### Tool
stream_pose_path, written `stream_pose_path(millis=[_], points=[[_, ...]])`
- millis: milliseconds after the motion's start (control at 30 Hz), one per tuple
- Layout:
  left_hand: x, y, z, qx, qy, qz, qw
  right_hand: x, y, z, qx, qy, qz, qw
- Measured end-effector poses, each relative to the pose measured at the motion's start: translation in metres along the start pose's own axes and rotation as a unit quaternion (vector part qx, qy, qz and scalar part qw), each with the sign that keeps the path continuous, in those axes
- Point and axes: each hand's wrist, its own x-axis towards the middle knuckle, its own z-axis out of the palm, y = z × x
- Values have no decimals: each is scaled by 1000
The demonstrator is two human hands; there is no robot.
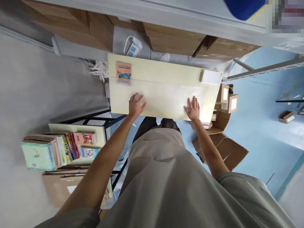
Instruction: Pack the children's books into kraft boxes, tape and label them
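Note:
A long, clear plastic sheet (161, 95) lies across the cream tabletop (154, 68) in front of me. My left hand (136, 106) rests on the sheet's near left part, fingers spread. Flat on its near right part lies my right hand (193, 109), with its fingers stretched out and nothing gripped. At the upper left of the tabletop is a pink book (123, 70) with a colourful cover, and the sheet's far edge covers its lower strip. A white box (211, 77) sits at the far right corner, beyond my right hand.
A power strip (134, 47) and cardboard boxes (175, 36) are behind the tabletop. To the left, a lower shelf (101, 136) holds a row of books (39, 155). Small cartons (232, 103) and an open cardboard box (228, 152) stand on the right.

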Motion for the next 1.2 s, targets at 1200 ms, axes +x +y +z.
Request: stream_pose_path(millis=[1200], points=[[206, -93, -124, -119, 126, -73, 982, 149, -389, 52, 264, -101, 155, 947]])
